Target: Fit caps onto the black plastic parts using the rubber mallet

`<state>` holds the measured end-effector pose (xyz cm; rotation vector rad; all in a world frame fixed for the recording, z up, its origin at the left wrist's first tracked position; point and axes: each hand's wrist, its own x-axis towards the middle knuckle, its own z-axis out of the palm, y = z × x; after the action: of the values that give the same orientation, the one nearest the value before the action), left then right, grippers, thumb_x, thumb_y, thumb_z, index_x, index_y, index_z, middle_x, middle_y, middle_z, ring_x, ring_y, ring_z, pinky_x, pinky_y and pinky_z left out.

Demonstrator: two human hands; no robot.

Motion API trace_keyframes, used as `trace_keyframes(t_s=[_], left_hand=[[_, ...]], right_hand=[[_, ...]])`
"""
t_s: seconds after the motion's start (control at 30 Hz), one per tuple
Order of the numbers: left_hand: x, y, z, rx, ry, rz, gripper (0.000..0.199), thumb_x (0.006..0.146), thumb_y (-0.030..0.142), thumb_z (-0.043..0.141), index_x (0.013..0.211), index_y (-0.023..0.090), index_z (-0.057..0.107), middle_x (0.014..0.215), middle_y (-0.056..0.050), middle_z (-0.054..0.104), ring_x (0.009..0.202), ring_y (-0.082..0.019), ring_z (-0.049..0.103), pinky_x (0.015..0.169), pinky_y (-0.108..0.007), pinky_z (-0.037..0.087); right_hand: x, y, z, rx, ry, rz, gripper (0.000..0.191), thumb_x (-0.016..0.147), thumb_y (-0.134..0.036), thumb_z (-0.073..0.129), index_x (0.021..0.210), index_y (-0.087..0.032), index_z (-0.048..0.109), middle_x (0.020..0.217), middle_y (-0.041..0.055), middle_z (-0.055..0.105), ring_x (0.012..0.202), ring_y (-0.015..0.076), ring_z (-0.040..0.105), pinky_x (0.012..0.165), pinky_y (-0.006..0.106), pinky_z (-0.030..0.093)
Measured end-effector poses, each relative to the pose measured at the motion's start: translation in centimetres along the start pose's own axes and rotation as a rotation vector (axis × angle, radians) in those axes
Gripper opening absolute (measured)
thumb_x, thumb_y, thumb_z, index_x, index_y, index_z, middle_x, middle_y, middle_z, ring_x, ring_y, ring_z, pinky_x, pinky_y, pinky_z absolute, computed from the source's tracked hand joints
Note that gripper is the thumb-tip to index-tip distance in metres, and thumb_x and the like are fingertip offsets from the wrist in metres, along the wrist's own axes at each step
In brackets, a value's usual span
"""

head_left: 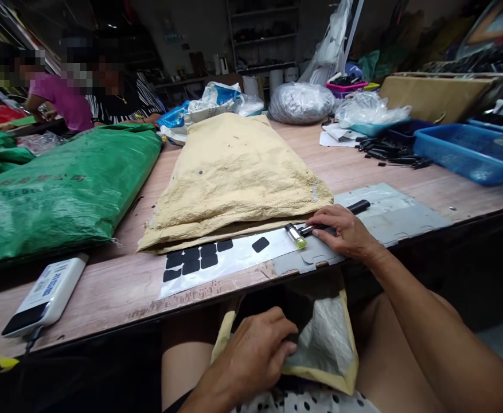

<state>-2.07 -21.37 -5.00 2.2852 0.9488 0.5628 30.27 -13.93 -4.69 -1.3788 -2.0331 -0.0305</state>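
My right hand rests at the table's front edge, its fingers closed around a small hammer-shaped tool with a chrome head, a yellow-green end and a black handle. Beneath the tool lies a white backing sheet with several black rounded stickers at its left and a single black sticker nearer the tool. On my lap sits an opened yellow-edged bag with a whitish lining. My left hand hovers at its mouth, fingers loosely bent and thumb apart, with nothing visible in them.
A large tan paper sack lies behind the sheet. To its left are a green woven sack and a white power bank with a cable. At right are a blue basin, black parts and grey cardboard. Two people sit far left.
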Motion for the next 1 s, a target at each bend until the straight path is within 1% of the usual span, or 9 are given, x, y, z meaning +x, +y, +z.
trace_keyframes(t_s=[0.07, 0.2, 0.27, 0.37, 0.5, 0.63, 0.7, 0.87, 1.0], left_hand=[[2.0, 0.1, -2.4, -0.097, -0.156, 0.072, 0.018, 0.094, 0.027, 0.061, 0.105, 0.034, 0.074, 0.091, -0.001, 0.074, 0.081, -0.018, 0.069, 0.07, -0.029, 0.055], [7.7, -2.0, -7.5, 0.18, 0.194, -0.079, 0.019, 0.096, 0.027, 0.056, 0.095, 0.025, 0.075, 0.096, -0.004, 0.076, 0.088, -0.021, 0.069, 0.082, -0.033, 0.052], [10.3, -3.6, -9.4, 0.375, 0.179, -0.227, 0.022, 0.095, 0.027, 0.055, 0.096, 0.024, 0.076, 0.1, -0.006, 0.077, 0.093, -0.025, 0.069, 0.082, -0.035, 0.051], [13.0, -5.4, -11.1, 0.511, 0.18, -0.343, 0.03, 0.097, 0.026, 0.049, 0.113, 0.026, 0.074, 0.113, -0.008, 0.076, 0.105, -0.028, 0.068, 0.085, -0.036, 0.05], [14.7, -6.2, -11.6, 0.518, 0.299, -0.3, 0.039, 0.097, 0.023, 0.047, 0.132, 0.026, 0.064, 0.123, -0.009, 0.072, 0.113, -0.027, 0.065, 0.092, -0.036, 0.049], [15.5, -6.6, -10.4, 0.544, 0.297, -0.313, 0.02, 0.091, 0.033, 0.06, 0.098, 0.022, 0.075, 0.106, -0.01, 0.071, 0.106, -0.029, 0.063, 0.089, -0.037, 0.05], [15.8, -6.8, -9.6, 0.587, 0.303, -0.318, 0.024, 0.088, 0.043, 0.065, 0.086, 0.021, 0.076, 0.101, -0.012, 0.069, 0.106, -0.032, 0.061, 0.086, -0.039, 0.051], [16.6, -6.9, -8.4, 0.68, 0.292, -0.36, 0.033, 0.083, 0.053, 0.07, 0.083, 0.021, 0.078, 0.102, -0.014, 0.068, 0.107, -0.035, 0.058, 0.085, -0.041, 0.052], [16.0, -6.3, -9.5, 0.613, 0.259, -0.424, 0.026, 0.082, 0.047, 0.072, 0.078, 0.022, 0.079, 0.09, -0.011, 0.073, 0.1, -0.032, 0.063, 0.078, -0.038, 0.05]], right_hand=[[0.0, 0.0, 0.0, -0.002, -0.001, 0.002, 0.021, 0.087, -0.026, 0.066, 0.107, -0.025, 0.074, 0.105, 0.0061, 0.071, 0.1, 0.0248, 0.063, 0.092, 0.043, 0.049], [0.1, -0.1, 0.0, 0.007, 0.009, 0.0, 0.022, 0.085, -0.026, 0.067, 0.105, -0.025, 0.074, 0.104, 0.006, 0.072, 0.099, 0.025, 0.064, 0.092, 0.043, 0.05], [0.1, -0.1, 0.0, 0.015, 0.017, -0.006, 0.022, 0.085, -0.026, 0.067, 0.105, -0.025, 0.075, 0.103, 0.006, 0.072, 0.098, 0.025, 0.064, 0.09, 0.044, 0.051], [0.1, -0.1, 0.0, 0.028, 0.022, -0.013, 0.021, 0.087, -0.027, 0.065, 0.104, -0.026, 0.075, 0.103, 0.0062, 0.072, 0.098, 0.0248, 0.065, 0.091, 0.044, 0.051], [0.1, -0.1, 0.0, 0.024, 0.023, -0.012, 0.021, 0.088, -0.025, 0.064, 0.105, -0.025, 0.075, 0.103, 0.0062, 0.072, 0.099, 0.0247, 0.064, 0.092, 0.044, 0.051], [0.1, -0.1, 0.0, 0.016, 0.021, -0.013, 0.021, 0.087, -0.025, 0.064, 0.106, -0.025, 0.075, 0.103, 0.0065, 0.072, 0.098, 0.0248, 0.064, 0.09, 0.044, 0.051], [0.1, -0.2, -0.1, 0.012, 0.019, -0.011, 0.021, 0.087, -0.026, 0.065, 0.105, -0.025, 0.075, 0.103, 0.0064, 0.072, 0.098, 0.025, 0.064, 0.09, 0.044, 0.052], [0.1, -0.2, -0.1, 0.004, 0.026, -0.013, 0.02, 0.087, -0.026, 0.065, 0.104, -0.025, 0.075, 0.103, 0.0062, 0.072, 0.098, 0.0248, 0.065, 0.09, 0.044, 0.052], [0.1, -0.2, -0.1, 0.004, 0.02, -0.009, 0.02, 0.087, -0.026, 0.065, 0.104, -0.025, 0.075, 0.102, 0.0063, 0.072, 0.098, 0.0249, 0.064, 0.089, 0.044, 0.052]])
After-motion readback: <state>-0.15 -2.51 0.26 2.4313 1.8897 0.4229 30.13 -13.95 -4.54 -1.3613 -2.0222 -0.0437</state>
